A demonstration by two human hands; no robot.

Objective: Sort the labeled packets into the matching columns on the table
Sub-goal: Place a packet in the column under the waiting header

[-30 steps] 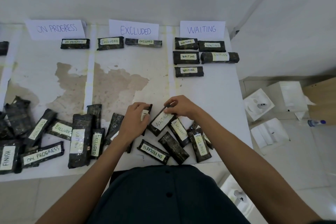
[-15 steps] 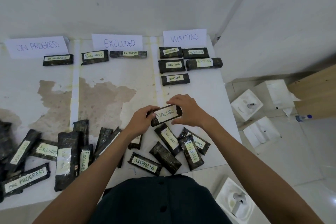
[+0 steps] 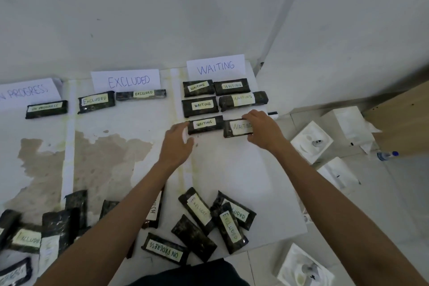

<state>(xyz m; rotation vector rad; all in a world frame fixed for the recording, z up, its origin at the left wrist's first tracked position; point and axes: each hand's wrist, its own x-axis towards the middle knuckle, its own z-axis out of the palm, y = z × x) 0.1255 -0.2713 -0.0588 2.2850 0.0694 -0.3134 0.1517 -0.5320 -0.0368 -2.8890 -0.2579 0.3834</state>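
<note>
My right hand (image 3: 262, 131) grips a dark packet labelled WAITING (image 3: 236, 127) at its right end, low over the table in the WAITING column, under the WAITING sign (image 3: 216, 68). It lies right of another WAITING packet (image 3: 204, 124). My left hand (image 3: 177, 145) hovers with relaxed fingers, its fingertips at that packet's left end. Several more WAITING packets (image 3: 200, 105) are lined up behind. EXCLUDED sign (image 3: 126, 80) and ON PROGRESS sign (image 3: 25, 94) head the other columns.
Unsorted packets lie near the front edge: EXCLUDED packets (image 3: 228, 227), an ON PROGRESS packet (image 3: 163, 249), and a heap (image 3: 53, 227) at the left. White boxes (image 3: 311, 141) and a bottle (image 3: 386, 155) sit on the floor right of the table edge (image 3: 285, 169).
Both hands moved away from me, from the loose packets to the WAITING column. My right hand carried the WAITING packet there; my left hand let go of it.
</note>
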